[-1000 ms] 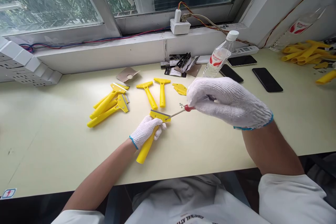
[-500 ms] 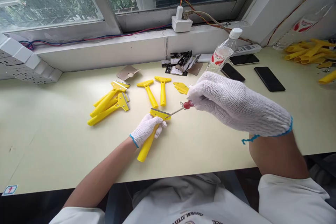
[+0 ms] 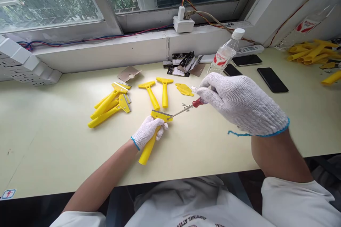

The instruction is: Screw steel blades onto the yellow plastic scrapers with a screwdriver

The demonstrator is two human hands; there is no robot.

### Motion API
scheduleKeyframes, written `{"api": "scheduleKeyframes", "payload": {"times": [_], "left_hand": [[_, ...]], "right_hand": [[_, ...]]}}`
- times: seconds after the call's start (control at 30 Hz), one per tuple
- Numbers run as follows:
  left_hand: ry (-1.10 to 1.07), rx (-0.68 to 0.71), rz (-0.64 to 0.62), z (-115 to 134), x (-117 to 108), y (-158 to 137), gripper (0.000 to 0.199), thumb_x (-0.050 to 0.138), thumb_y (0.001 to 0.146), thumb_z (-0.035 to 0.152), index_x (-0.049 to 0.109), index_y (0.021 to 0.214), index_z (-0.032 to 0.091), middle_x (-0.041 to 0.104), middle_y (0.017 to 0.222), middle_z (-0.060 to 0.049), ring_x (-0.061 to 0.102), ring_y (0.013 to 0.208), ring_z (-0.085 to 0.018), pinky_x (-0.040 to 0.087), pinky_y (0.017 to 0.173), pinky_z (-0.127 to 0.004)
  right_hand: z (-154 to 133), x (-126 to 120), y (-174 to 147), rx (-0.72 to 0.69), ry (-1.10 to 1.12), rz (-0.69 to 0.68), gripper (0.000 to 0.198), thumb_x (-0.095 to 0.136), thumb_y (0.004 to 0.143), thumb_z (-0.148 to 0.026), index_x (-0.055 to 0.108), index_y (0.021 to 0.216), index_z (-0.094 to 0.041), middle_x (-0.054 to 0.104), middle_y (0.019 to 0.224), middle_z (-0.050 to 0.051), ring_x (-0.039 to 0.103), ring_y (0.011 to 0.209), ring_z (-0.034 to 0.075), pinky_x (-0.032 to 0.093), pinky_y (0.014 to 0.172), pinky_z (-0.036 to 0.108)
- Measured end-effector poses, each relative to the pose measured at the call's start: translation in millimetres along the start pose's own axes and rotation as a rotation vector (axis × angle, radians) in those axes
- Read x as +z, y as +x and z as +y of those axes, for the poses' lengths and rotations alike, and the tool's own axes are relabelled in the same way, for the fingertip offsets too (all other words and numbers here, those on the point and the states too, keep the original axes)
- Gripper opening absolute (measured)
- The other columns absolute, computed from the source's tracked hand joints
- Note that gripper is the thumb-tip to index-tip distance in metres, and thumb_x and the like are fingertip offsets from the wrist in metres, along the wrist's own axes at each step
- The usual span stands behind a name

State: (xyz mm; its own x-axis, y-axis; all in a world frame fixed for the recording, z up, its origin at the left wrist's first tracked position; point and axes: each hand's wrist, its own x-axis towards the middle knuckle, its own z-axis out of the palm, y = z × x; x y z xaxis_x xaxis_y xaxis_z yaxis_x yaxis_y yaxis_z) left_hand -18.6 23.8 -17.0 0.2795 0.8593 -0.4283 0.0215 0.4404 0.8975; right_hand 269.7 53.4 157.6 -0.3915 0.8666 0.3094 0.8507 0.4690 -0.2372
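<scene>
My gloved left hand (image 3: 149,130) is closed around the neck of a yellow scraper (image 3: 148,150), whose head with a dark blade edge points away from me. In my gloved right hand (image 3: 234,103) is a screwdriver (image 3: 197,103) with a red handle, gripped between fingers and thumb. Its tip meets the right side of the scraper head, at a screw spot. Small screws (image 3: 186,107) lie on the table just behind the shaft. Beyond them are yellow cover plates (image 3: 184,89). Two yellow scraper handles (image 3: 165,94) stand apart behind the held scraper.
Several scrapers (image 3: 110,106) are piled at left. Black-and-white packets (image 3: 183,64) and a brown card piece (image 3: 129,73) lie toward the sill. A water bottle (image 3: 222,55), phones (image 3: 272,79) and a remote (image 3: 249,50) sit behind my right hand. More yellow handles (image 3: 309,53) heap at far right.
My right hand has turned at the wrist and shifted slightly right, uncovering more of the cover plates and screws. The screwdriver tip stays on the scraper head; my left hand keeps its hold.
</scene>
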Motion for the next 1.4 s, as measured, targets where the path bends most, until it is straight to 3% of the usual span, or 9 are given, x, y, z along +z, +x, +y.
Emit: {"api": "scheduleKeyframes", "payload": {"times": [0.13, 0.3, 0.4, 0.53, 0.73, 0.9, 1.0, 1.17, 1.4], "left_hand": [[-0.008, 0.003, -0.004, -1.4, -0.5, 0.5, 0.025, 0.064, 0.093, 0.036, 0.075, 0.088, 0.015, 0.068, 0.065, -0.005, 0.05, 0.043, -0.013, 0.042, 0.042, -0.027], [0.002, 0.01, 0.001, -0.9, -0.5, 0.5, 0.025, 0.061, 0.093, 0.036, 0.075, 0.087, 0.015, 0.062, 0.056, -0.002, 0.05, 0.042, -0.014, 0.042, 0.044, -0.026], [0.045, 0.013, 0.005, 0.4, -0.3, -0.3, 0.028, 0.06, 0.094, 0.036, 0.075, 0.083, 0.015, 0.057, 0.05, -0.001, 0.05, 0.042, -0.014, 0.042, 0.047, -0.026], [0.056, 0.009, -0.001, -0.2, -1.0, -0.7, 0.029, 0.06, 0.095, 0.037, 0.076, 0.082, 0.016, 0.058, 0.051, -0.001, 0.05, 0.043, -0.013, 0.041, 0.048, -0.026], [0.021, 0.02, 0.01, -2.4, -0.9, 1.2, 0.027, 0.062, 0.094, 0.037, 0.075, 0.086, 0.015, 0.058, 0.053, -0.001, 0.049, 0.042, -0.014, 0.042, 0.044, -0.026], [0.022, 0.026, 0.013, 0.8, 1.2, -0.5, 0.025, 0.062, 0.092, 0.036, 0.074, 0.085, 0.015, 0.059, 0.055, -0.001, 0.048, 0.041, -0.013, 0.042, 0.042, -0.027], [0.026, 0.045, 0.016, 0.8, 0.9, -1.3, 0.026, 0.062, 0.093, 0.036, 0.075, 0.086, 0.015, 0.066, 0.062, -0.004, 0.049, 0.042, -0.012, 0.043, 0.043, -0.026], [0.033, 0.033, 0.034, -3.5, -2.1, 0.3, 0.027, 0.062, 0.093, 0.035, 0.078, 0.096, 0.014, 0.071, 0.067, -0.005, 0.051, 0.043, -0.012, 0.044, 0.044, -0.026], [0.009, 0.033, 0.027, -3.6, -2.2, 1.6, 0.03, 0.061, 0.093, 0.036, 0.078, 0.101, 0.012, 0.074, 0.074, -0.007, 0.05, 0.042, -0.012, 0.044, 0.042, -0.026]], "right_hand": [[2.8, -8.9, -0.4, -0.303, 0.272, 0.001, 0.011, 0.06, 0.105, -0.025, 0.071, 0.104, -0.024, 0.078, 0.102, 0.008, 0.074, 0.092, 0.025, 0.055, 0.082, 0.039], [-5.8, -11.2, -0.5, -0.515, 0.439, -0.052, 0.018, 0.056, 0.102, -0.013, 0.069, 0.1, -0.026, 0.076, 0.097, 0.005, 0.072, 0.096, 0.024, 0.056, 0.089, 0.039], [-11.3, -3.8, -1.3, -0.4, 0.355, -0.008, 0.005, 0.064, 0.101, -0.025, 0.069, 0.102, -0.024, 0.078, 0.097, 0.006, 0.073, 0.089, 0.024, 0.056, 0.081, 0.037], [-8.8, 4.9, -2.5, -0.112, 0.04, 0.109, 0.024, 0.061, 0.106, -0.042, 0.069, 0.095, -0.021, 0.073, 0.076, 0.005, 0.068, 0.067, 0.022, 0.048, 0.065, 0.034], [-0.1, -3.0, -1.2, -0.4, 0.244, 0.034, 0.01, 0.058, 0.107, -0.023, 0.067, 0.111, -0.022, 0.076, 0.102, 0.008, 0.073, 0.089, 0.023, 0.055, 0.079, 0.035], [-1.9, -8.7, -0.6, -0.613, 0.414, -0.035, 0.021, 0.058, 0.1, -0.01, 0.066, 0.112, -0.025, 0.076, 0.106, 0.007, 0.073, 0.103, 0.023, 0.058, 0.096, 0.042], [-6.5, -3.1, -2.8, -0.508, 0.381, 0.016, 0.022, 0.068, 0.099, -0.027, 0.066, 0.121, -0.022, 0.08, 0.11, 0.009, 0.077, 0.095, 0.024, 0.06, 0.091, 0.04], [-12.2, 4.0, -4.3, -0.121, -0.049, 0.08, 0.036, 0.053, 0.111, -0.051, 0.07, 0.106, -0.02, 0.077, 0.079, 0.007, 0.072, 0.069, 0.023, 0.049, 0.067, 0.034], [-8.3, -6.0, -2.7, -0.366, 0.301, 0.012, 0.014, 0.053, 0.106, -0.023, 0.067, 0.104, -0.023, 0.078, 0.105, 0.009, 0.074, 0.092, 0.025, 0.059, 0.082, 0.039]]}}
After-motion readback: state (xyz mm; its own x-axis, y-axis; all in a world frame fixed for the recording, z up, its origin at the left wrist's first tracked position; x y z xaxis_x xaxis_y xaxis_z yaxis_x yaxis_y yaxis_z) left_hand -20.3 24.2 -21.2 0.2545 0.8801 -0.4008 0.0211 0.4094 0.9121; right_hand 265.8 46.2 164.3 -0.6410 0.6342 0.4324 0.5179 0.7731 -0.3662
